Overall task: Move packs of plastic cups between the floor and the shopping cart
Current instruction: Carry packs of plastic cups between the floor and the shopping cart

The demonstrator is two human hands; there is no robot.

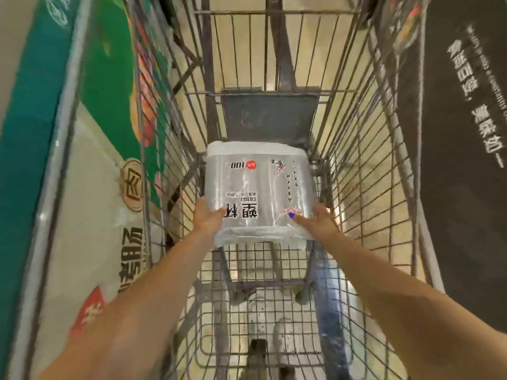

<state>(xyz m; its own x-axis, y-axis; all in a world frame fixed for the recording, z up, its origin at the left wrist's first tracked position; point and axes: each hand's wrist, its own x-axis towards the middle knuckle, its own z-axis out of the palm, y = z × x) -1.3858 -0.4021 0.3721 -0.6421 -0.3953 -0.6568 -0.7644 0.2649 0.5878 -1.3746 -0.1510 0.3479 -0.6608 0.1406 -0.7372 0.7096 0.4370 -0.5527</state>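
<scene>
Clear plastic-wrapped pack of plastic cups (259, 187) sits inside the grey wire shopping cart (365, 165), held between both hands: left hand (207, 218) grips its near left corner, right hand (318, 222) clasps the near right edge.

Pack of cups (259, 187): one clear plastic-wrapped bundle, roughly rectangular, printed face showing upward with black characters, "SUBEI", "100" and a red round mark, all reading upside down from the wearer's side. It is lying inside the cart (365, 171), roughly level, near the middle of the basket, held at its near corners.

Cart: wire-mesh basket, grey metal, standing upright, a flat grey panel sitting just beyond the pack.
</scene>
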